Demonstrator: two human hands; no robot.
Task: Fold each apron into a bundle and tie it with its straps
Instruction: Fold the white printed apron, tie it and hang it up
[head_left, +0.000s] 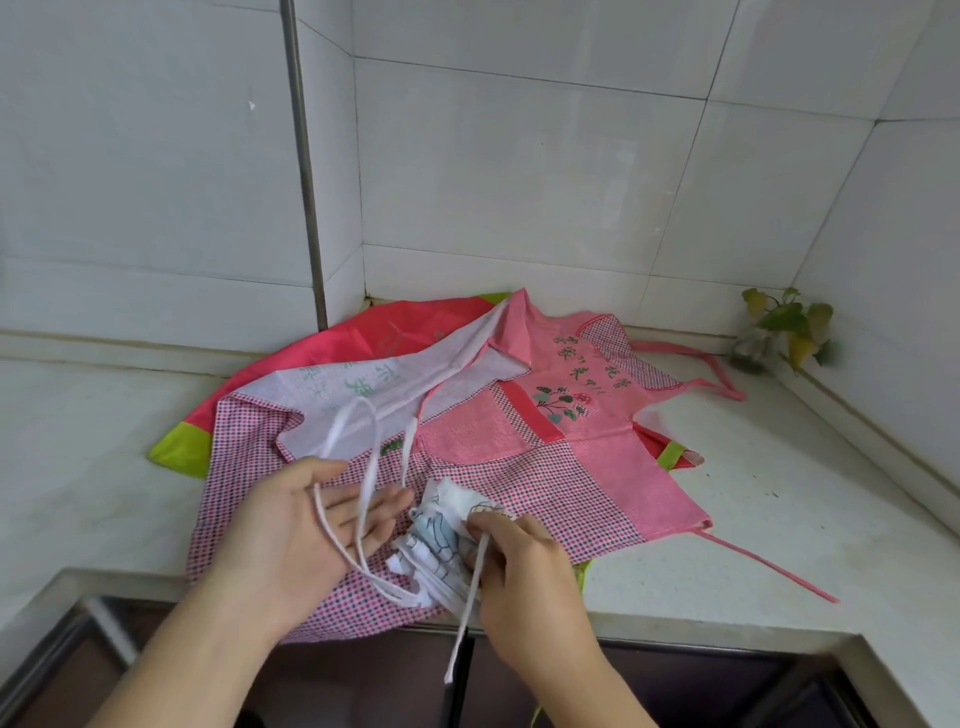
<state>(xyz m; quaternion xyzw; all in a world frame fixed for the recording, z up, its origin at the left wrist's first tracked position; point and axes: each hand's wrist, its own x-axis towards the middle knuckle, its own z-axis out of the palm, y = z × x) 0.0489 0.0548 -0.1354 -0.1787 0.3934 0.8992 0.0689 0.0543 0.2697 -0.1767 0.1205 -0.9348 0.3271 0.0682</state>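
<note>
A pale stone countertop (727, 561) runs along a white tiled wall (519, 171) into a corner, with a dark sink (156, 670) set into its near edge.

Nearest the camera, the right hand (524, 571) presses down on a small white folded bundle (441, 535) (printed with a blue-green line drawing). Its fingers are curled over the bundle's right side and pinch a white strap (470, 592), whose free end hangs past the counter edge over the sink.

The left hand (306, 525) lies just left of the bundle, palm up, fingers straight and loosely spread. A second white strap loop (363, 467) is draped across its palm and fingers; the fingers are not closed round it. This loop runs from the bundle, over the hand, and up across the fabric beyond.

Bundle and both hands rest on top of a pink checked apron (582, 478), spread flat on the counter. Its patchwork front carries a flower print and green lettering, and a thin pink tie (769, 564) trails off its right corner across the counter.

Overlapping its left part lies a purple checked apron (244, 467), with its white lining (374, 384) turned up.

Under both, a red apron with lime-green trim (182, 449) shows at the left and back edges.

In the far right corner stands a small leafy plant (784, 322).
</note>
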